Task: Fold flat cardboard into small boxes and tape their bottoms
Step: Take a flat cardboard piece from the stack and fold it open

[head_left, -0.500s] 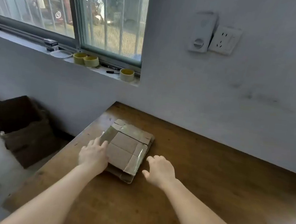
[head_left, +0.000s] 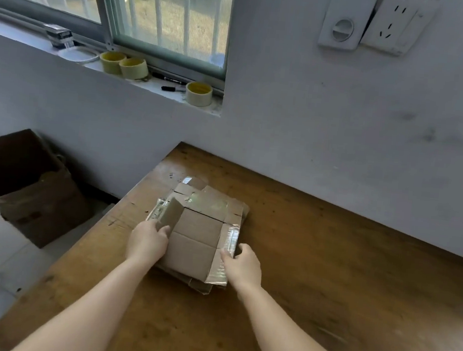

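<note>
You have the flattened brown cardboard blank (head_left: pixel 196 239), its side flaps faced with shiny clear tape, lying on top of a small stack (head_left: pixel 202 287) of like sheets near the far left corner of the brown wooden table (head_left: pixel 328 269). Your left hand (head_left: pixel 147 242) grips the left flap (head_left: pixel 171 212), which stands tilted up; the fingers (head_left: pixel 163 229) are curled round its near edge, thumb hidden. Your right hand (head_left: pixel 244 264) pinches the taped right flap (head_left: pixel 229 240), fingertips (head_left: pixel 227 252) closed on its edge. This two-sided hold appears meant to free the top sheet and open it. Three yellowish rolls of tape (head_left: pixel 134 68) sit on the far window ledge (head_left: pixel 162 91), well apart from the work.
</note>
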A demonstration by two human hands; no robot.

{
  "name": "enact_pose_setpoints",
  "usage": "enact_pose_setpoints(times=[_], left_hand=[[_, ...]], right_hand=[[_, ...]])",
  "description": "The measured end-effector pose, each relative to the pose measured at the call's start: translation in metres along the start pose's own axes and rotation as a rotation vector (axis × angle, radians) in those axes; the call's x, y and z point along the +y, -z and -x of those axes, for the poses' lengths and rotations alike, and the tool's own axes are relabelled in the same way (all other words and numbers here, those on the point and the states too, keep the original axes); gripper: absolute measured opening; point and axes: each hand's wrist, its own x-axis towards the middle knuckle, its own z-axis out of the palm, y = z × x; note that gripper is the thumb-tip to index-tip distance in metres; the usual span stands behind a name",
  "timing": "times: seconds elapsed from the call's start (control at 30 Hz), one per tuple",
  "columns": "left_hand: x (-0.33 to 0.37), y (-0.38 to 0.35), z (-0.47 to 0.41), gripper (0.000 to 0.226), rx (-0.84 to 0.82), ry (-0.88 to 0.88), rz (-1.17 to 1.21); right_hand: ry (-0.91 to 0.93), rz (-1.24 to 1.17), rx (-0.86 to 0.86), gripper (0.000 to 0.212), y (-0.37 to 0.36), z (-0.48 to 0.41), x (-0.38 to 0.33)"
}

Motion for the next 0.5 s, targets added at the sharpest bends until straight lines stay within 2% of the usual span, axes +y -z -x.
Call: enact_pose_setpoints(times=[0.07,0.17,0.27,0.37,0.47,0.5], left_hand=[[0.006,-0.006,0.009,0.022,-0.012,0.002,0.164],[0.015,-0.018,0.037,0.024,-0.053,-0.004,0.374],[0.031,-0.031,0.073,0.019,-0.103,-0.023,0.493],[0.054,-0.042,0.112,0.015,-0.129,-0.057,0.567],[0.078,-0.062,0.150,0.007,-0.147,-0.054,0.629],[0.087,-0.071,0.164,0.015,-0.155,-0.058,0.629]], right_hand=[[0.004,-0.083,0.054,0.023,0.005,0.002,0.005],[-0.015,-0.140,0.179,0.035,0.023,0.014,0.020],[-0.038,-0.154,0.335,0.037,0.050,0.028,0.044],[-0.047,-0.252,0.328,0.038,0.084,0.042,0.072],[-0.005,-0.360,0.352,0.023,0.127,0.062,0.104],[0.000,-0.404,0.369,0.013,0.141,0.069,0.115]])
